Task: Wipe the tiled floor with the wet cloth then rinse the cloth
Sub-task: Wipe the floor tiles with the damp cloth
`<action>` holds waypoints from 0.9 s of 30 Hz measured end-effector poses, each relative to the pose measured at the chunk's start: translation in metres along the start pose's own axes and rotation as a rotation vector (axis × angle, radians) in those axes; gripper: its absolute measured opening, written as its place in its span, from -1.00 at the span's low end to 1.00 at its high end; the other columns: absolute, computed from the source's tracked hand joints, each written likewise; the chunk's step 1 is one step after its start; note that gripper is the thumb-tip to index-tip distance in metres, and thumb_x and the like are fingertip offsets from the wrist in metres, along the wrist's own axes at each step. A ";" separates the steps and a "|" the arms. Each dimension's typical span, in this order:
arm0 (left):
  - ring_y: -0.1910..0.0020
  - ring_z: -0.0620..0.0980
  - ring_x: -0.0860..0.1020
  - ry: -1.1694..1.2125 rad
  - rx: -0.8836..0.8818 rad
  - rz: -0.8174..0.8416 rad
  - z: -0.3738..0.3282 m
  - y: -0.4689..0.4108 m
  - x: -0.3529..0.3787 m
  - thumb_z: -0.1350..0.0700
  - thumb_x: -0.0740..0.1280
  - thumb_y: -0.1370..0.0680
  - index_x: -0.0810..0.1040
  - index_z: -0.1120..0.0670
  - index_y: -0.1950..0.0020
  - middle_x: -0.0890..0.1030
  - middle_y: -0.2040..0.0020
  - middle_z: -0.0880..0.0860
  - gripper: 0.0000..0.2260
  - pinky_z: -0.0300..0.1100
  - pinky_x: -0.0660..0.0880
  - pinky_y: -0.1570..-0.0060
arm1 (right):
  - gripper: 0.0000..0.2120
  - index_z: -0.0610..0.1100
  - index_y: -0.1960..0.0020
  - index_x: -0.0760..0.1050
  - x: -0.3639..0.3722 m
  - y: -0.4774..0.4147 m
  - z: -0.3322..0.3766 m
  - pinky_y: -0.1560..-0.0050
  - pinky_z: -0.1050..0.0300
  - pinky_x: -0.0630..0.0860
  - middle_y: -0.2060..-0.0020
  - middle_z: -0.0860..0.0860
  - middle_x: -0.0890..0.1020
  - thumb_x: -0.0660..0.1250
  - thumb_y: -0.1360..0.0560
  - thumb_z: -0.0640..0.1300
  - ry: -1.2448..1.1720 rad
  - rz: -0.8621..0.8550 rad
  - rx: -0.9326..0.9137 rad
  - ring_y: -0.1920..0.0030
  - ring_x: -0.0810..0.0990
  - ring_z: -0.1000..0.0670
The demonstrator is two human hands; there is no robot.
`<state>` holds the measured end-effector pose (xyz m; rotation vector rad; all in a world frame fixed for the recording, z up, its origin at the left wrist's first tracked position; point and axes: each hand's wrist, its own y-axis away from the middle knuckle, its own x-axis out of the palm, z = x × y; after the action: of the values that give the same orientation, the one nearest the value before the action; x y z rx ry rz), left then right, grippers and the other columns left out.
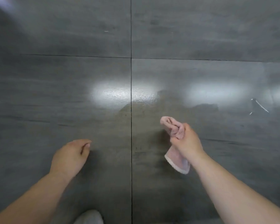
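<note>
A pink cloth [171,126] is bunched in my right hand [187,141], held above the floor; one end sticks up past my fingers and the other hangs below my wrist. The grey tiled floor [71,86] fills the view, with dark grout lines crossing near the upper middle. A damp, shiny patch lies ahead of my hands around the vertical grout line. My left hand [71,156] hovers low at the left with fingers loosely curled and nothing in it.
A pale shoe tip [90,218] shows at the bottom edge. Thin white scratch marks [262,106] lie on the tile at the right, and a tiny white speck [106,31] on the far left tile. Lamp reflections glare on the floor.
</note>
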<state>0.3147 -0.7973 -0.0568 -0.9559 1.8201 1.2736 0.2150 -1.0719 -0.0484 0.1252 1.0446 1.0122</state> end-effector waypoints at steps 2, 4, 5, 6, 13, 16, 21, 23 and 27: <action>-0.15 0.23 0.52 0.096 -0.024 -0.054 -0.031 0.028 -0.049 0.13 0.21 -0.54 0.59 0.20 -0.10 0.60 -0.14 0.22 -0.75 -0.01 0.43 -0.11 | -0.73 -0.04 -0.10 0.47 -0.035 0.038 0.017 0.22 0.22 0.36 0.18 0.00 0.58 0.22 -0.44 -0.26 -0.162 -0.039 0.135 0.11 0.53 -0.05; -0.08 0.28 0.55 0.155 -0.080 -0.094 -0.057 0.057 -0.104 0.13 0.24 -0.53 0.60 0.21 -0.07 0.62 -0.08 0.26 -0.77 0.03 0.45 -0.05 | -0.82 -0.06 0.00 0.46 -0.078 0.086 0.037 0.30 0.26 0.36 0.30 0.01 0.52 0.19 -0.48 -0.27 -0.310 -0.101 0.289 0.16 0.50 -0.08; -0.06 0.30 0.55 0.163 -0.108 -0.094 -0.067 0.070 -0.133 0.16 0.25 -0.53 0.60 0.20 -0.06 0.62 -0.07 0.27 -0.79 0.04 0.46 -0.02 | -0.89 -0.11 0.04 0.46 -0.103 0.110 0.047 0.27 0.26 0.37 0.33 0.00 0.50 0.20 -0.47 -0.24 -0.365 -0.138 0.360 0.15 0.52 -0.13; -0.05 0.30 0.55 0.150 -0.110 -0.077 -0.076 0.084 -0.162 0.18 0.24 -0.53 0.60 0.18 -0.06 0.63 -0.06 0.27 -0.81 0.04 0.46 0.02 | -0.91 -0.14 0.08 0.45 -0.128 0.135 0.058 0.21 0.23 0.37 0.35 0.01 0.49 0.22 -0.43 -0.18 -0.407 -0.160 0.409 0.10 0.55 -0.18; 0.10 0.26 0.59 0.022 -0.068 0.067 -0.158 0.170 -0.330 0.09 0.28 -0.51 0.60 0.07 0.05 0.66 0.06 0.22 -0.87 0.03 0.49 0.14 | -0.69 -0.22 -0.18 0.46 -0.303 0.267 0.099 0.12 0.14 0.34 0.22 -0.07 0.53 0.16 -0.47 -0.21 -0.532 -0.278 0.586 0.10 0.48 -0.11; 0.16 0.24 0.59 0.017 -0.073 -0.011 -0.176 0.168 -0.336 -0.17 0.08 -0.39 0.58 0.02 0.10 0.66 0.12 0.20 -0.61 0.08 0.54 0.14 | -0.75 -0.32 -0.09 0.48 -0.356 0.279 0.073 0.11 0.05 0.41 0.36 -0.05 0.49 0.16 -0.48 -0.25 -0.539 -0.285 0.625 0.14 0.49 -0.14; 0.02 0.26 0.58 0.024 -0.002 -0.048 -0.320 0.196 -0.308 0.19 0.28 -0.50 0.62 0.12 0.05 0.65 0.03 0.24 -0.87 0.01 0.46 0.10 | -0.64 -0.25 -0.22 0.44 -0.423 0.241 -0.003 0.09 0.13 0.36 0.12 -0.13 0.51 0.19 -0.46 -0.15 -0.543 -0.252 0.584 0.06 0.48 -0.11; -0.03 0.24 0.57 0.008 0.025 -0.009 -0.364 0.194 -0.271 0.20 0.27 -0.50 0.62 0.16 0.02 0.64 -0.01 0.22 -0.85 -0.06 0.40 0.14 | -0.65 -0.27 -0.25 0.43 -0.441 0.216 -0.039 0.07 0.13 0.35 0.10 -0.13 0.51 0.17 -0.49 -0.19 -0.529 -0.238 0.590 0.06 0.47 -0.10; -0.08 0.18 0.55 0.016 0.115 0.026 -0.439 0.165 -0.181 0.17 0.23 -0.53 0.61 0.12 -0.04 0.63 -0.07 0.17 -0.81 -0.09 0.40 0.09 | -0.46 -0.28 -0.13 0.46 -0.453 0.156 -0.102 0.12 0.13 0.33 0.10 -0.21 0.57 0.08 -0.28 0.01 -0.440 -0.295 0.485 0.05 0.52 -0.15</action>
<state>0.1986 -1.1460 0.2867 -0.8851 1.9021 1.1661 -0.0154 -1.3571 0.2769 0.5492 0.8501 0.4206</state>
